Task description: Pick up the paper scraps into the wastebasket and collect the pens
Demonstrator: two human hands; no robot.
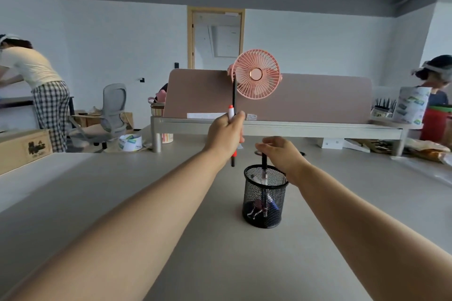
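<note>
Centrally, the left hand [226, 132] is raised above the grey desk [122, 203], fingers clenched round two pens held upright: a long black pen [233, 95] and a white pen with red ends [230, 113]. Both project above and below the fist. Just right of it and lower in the frame, the right hand [281, 154] grasps the top of a second black pen [264, 160] with curled fingers. That pen stands near vertical, its lower end inside the black mesh pen holder [265, 217]. The holder stands upright on the desk at lower centre and contains binder clips [254, 212] and a blue-tipped pen [272, 204]. Behind, at centre frame, a pink fan [256, 74] sits at the top edge of the partition panel [318, 98].
</note>
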